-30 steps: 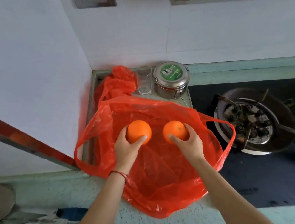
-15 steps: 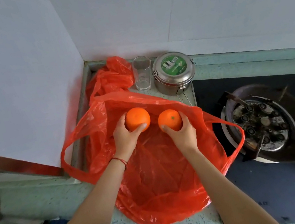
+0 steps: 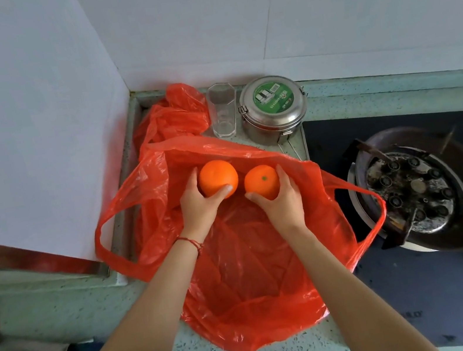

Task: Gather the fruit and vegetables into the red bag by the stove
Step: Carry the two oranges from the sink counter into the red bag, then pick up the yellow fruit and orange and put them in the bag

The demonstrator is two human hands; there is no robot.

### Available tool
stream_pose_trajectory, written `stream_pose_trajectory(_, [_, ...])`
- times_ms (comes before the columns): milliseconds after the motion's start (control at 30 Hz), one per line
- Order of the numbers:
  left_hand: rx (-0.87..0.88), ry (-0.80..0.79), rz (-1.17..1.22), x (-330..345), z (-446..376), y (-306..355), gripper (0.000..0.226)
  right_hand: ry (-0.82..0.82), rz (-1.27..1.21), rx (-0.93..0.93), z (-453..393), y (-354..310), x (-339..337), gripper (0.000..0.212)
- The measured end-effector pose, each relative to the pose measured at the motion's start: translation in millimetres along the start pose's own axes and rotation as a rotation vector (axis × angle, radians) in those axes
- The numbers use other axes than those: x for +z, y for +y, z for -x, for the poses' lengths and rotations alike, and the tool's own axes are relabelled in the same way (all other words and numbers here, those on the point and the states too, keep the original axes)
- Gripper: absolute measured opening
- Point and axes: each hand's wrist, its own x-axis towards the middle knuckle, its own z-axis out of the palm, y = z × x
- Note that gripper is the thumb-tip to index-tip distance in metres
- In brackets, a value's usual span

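Note:
A red plastic bag (image 3: 253,289) lies open on the speckled counter beside the stove, its two handles spread to left and right. My left hand (image 3: 199,209) grips one orange (image 3: 217,177) over the bag's mouth. My right hand (image 3: 283,201) grips a second orange (image 3: 261,181), with its green stem spot facing up, just to the right of the first. Both oranges hang close together near the bag's far rim. The bag's inside shows no other produce.
A second crumpled red bag (image 3: 179,113) fills the back corner. A clear glass (image 3: 223,110) and a steel lidded tin (image 3: 272,107) stand behind the open bag. The gas burner (image 3: 412,193) sits to the right on the black hob. White tiled walls close the left and back.
Both hands have kept their oranges and stayed over the bag's mouth. My view has tipped down and come closer, so the wall socket and hood have left the frame.

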Motion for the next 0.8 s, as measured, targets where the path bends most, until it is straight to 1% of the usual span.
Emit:
stream_pose_trajectory(133, [-0.01,-0.019,0.029,-2,4,1,0.085,0.027,-0.005,-0.005,6,-1,-4,0.093])
stream_pose_trajectory(300, [-0.004,-0.016,0.049,-9,15,0,0.082,0.068,-0.077,0.006,24,-3,-14,0.08])
stream_pose_trajectory(467, [0.017,-0.016,0.102,-17,40,3,0.065,0.118,-0.149,0.025,49,-3,-22,0.067])
stream_pose_trajectory(567, [0.074,-0.009,0.097,-21,56,3,0.056,0.132,-0.164,0.027,68,-1,-25,0.061])
stream_pose_trajectory(633, [0.144,-0.032,0.044,-24,68,3,0.05,0.143,-0.124,-0.008,84,1,-29,0.057])
stream_pose_trajectory(700, [0.231,-0.09,-0.038,-27,80,3,0.046,0.147,-0.025,-0.065,100,5,-34,0.055])
stream_pose_trajectory(767, [0.328,-0.163,-0.142,-31,91,2,0.049,0.147,0.151,-0.142,115,11,-41,0.055])
stream_pose_trajectory(800, [0.376,-0.194,-0.2,-32,97,1,0.054,0.155,0.252,-0.181,122,15,-44,0.055])
